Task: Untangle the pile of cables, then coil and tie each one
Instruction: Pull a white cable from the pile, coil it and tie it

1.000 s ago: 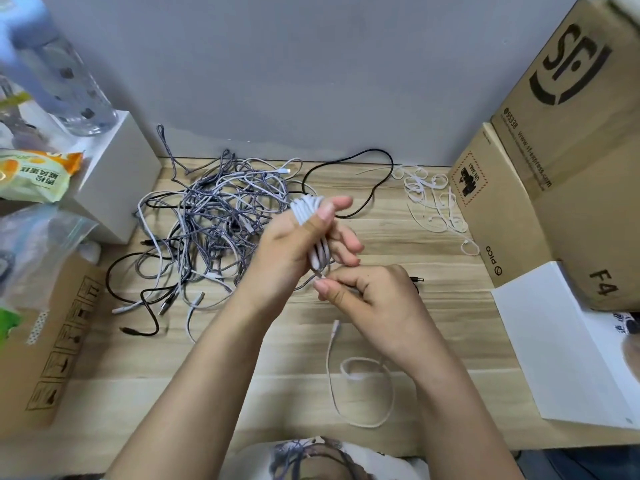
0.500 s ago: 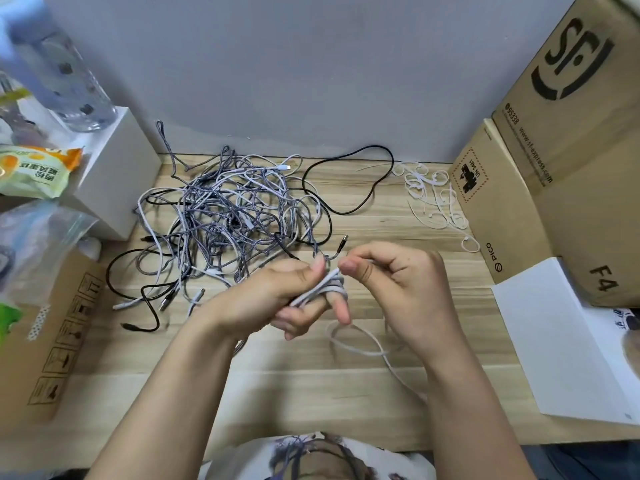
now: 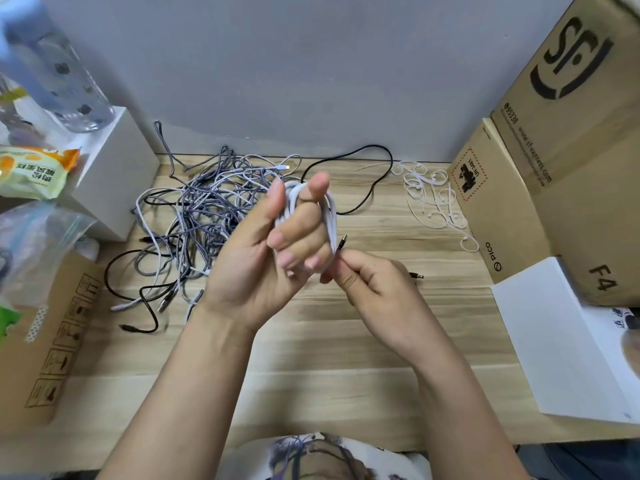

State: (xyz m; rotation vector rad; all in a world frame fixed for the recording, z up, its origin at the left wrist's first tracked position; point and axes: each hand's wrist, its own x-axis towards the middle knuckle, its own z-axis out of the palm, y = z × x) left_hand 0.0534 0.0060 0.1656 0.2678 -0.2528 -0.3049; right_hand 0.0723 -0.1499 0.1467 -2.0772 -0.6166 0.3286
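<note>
My left hand (image 3: 273,244) is raised over the wooden desk (image 3: 311,341) and grips a white cable (image 3: 330,216) wound in loops round its fingers. Just below and right of it, my right hand (image 3: 374,289) pinches the cable's loose end near the coil's lower side. A tangled pile of grey, white and black cables (image 3: 194,223) lies on the desk behind and left of my left hand. One black cable (image 3: 363,157) arcs out from the pile toward the back wall. A heap of white ties (image 3: 433,199) lies at the back right.
Cardboard boxes (image 3: 554,168) stand along the right, with a white sheet (image 3: 554,341) in front of them. At the left are a white box (image 3: 114,181) with a clear bottle (image 3: 59,81) on it, snack bags (image 3: 31,174) and a flat cardboard box (image 3: 45,341).
My left hand rose and turned upright with the white coil. The slack loop that lay on the desk is gone, taken up onto the coil. My right hand moved down to the coil's lower side.
</note>
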